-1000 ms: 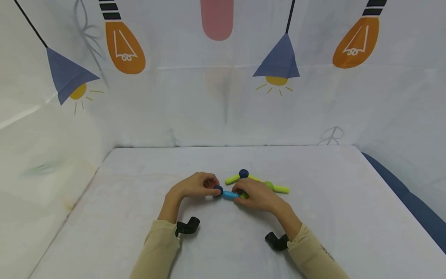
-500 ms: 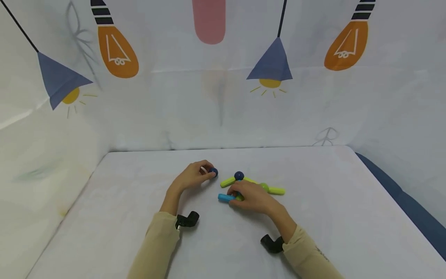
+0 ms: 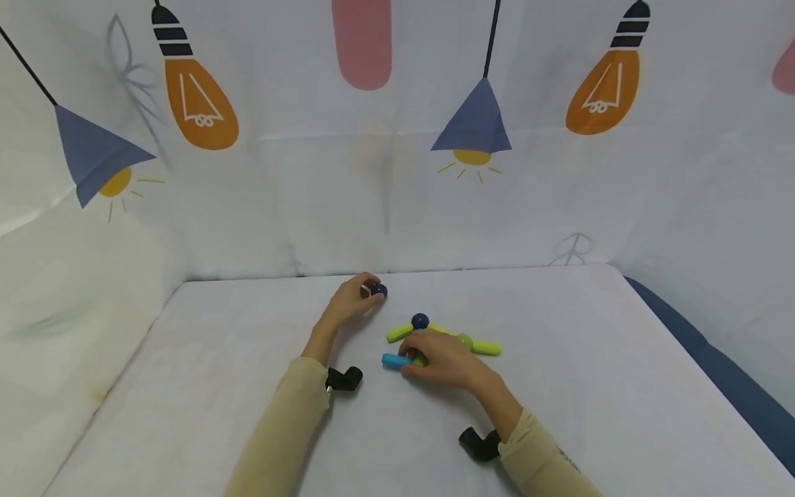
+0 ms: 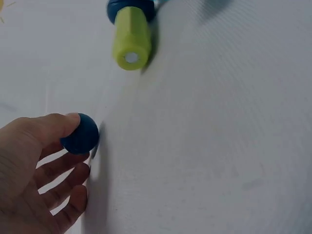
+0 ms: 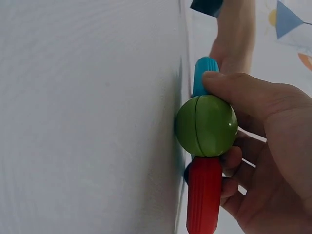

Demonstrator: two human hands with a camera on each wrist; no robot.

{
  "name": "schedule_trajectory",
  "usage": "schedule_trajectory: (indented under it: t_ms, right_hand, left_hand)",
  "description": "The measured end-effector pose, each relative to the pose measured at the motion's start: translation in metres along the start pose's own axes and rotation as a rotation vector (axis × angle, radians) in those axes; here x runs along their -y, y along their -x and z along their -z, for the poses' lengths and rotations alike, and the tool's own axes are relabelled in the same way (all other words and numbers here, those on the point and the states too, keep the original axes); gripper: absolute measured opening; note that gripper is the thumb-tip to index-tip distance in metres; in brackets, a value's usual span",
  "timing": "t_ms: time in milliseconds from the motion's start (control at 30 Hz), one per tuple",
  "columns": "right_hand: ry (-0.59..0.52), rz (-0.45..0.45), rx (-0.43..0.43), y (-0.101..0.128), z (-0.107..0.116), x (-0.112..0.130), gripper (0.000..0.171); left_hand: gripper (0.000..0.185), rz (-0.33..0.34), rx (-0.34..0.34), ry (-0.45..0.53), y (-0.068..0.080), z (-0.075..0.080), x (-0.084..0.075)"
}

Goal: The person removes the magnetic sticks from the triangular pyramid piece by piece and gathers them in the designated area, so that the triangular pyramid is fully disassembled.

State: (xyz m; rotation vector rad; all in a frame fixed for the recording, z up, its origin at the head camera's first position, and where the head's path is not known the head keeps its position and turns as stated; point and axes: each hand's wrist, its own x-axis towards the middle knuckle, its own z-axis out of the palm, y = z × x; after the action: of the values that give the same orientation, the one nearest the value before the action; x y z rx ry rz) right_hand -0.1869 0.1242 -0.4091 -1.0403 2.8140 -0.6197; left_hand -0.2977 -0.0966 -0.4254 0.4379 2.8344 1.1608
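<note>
My left hand [image 3: 350,302] pinches a dark blue ball [image 4: 82,135] between thumb and fingers, out toward the far edge of the table. Closer in, my right hand [image 3: 444,357] holds a joined toy piece by its green ball [image 5: 207,126], with the thumb lying along the light blue rod [image 5: 204,73]. From the ball's other side runs a red rod [image 5: 204,195], hidden under the hand in the head view. Just beyond the right hand lie joined yellow-green rods [image 3: 486,348] with a second dark blue ball [image 3: 419,321] and another green ball [image 3: 464,341].
The white table [image 3: 248,386] ends at a pale curtain [image 3: 298,200] printed with lamps and bulbs. Black camera mounts [image 3: 479,445] stick out from both wrists. A dark blue surface [image 3: 702,345] shows beyond the table's right side.
My left hand has drawn the dark blue ball off the light blue rod's end and carried it away toward the far edge. The right hand keeps its hold. The head view has shifted slightly.
</note>
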Motion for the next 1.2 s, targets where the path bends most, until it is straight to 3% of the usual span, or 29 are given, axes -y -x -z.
schedule_trajectory:
  t_ms: [200,333,467,533,633,700,767,933,1200]
  right_hand:
    - [-0.015,-0.016,0.007,0.0,0.001,-0.001,0.023]
    - [-0.061,-0.026,0.023,0.003,0.007,-0.003,0.024]
    - [-0.09,-0.003,0.036,0.004,0.012,-0.005,0.024]
    - [-0.085,0.004,0.041,0.005,0.013,-0.006,0.024]
    - [-0.074,0.016,0.046,0.006,0.015,-0.007,0.025]
    - [-0.072,0.026,0.045,0.007,0.014,-0.008,0.024]
    - [-0.069,0.036,0.04,0.007,0.014,-0.008,0.024]
    - [-0.054,0.041,0.021,0.008,0.011,-0.009,0.025]
    - [-0.013,0.085,-0.021,0.006,0.007,-0.008,0.022]
  left_hand:
    - [0.049,-0.019,-0.04,-0.032,0.007,0.0,0.004]
    - [0.046,-0.016,-0.087,-0.074,0.023,0.002,-0.001]
    - [0.037,-0.116,-0.099,-0.086,0.045,0.002,-0.012]
    - [0.032,-0.207,-0.033,-0.082,0.055,0.001,-0.019]
    - [0.028,-0.326,0.187,-0.042,0.068,-0.001,-0.031]
    - [0.03,-0.363,0.337,-0.032,0.074,-0.006,-0.037]
    - [0.03,-0.372,0.425,-0.045,0.076,-0.012,-0.041]
    - [0.023,-0.382,0.441,-0.1,0.077,-0.022,-0.039]
    - [0.019,-0.424,0.448,-0.08,0.079,-0.018,-0.04]
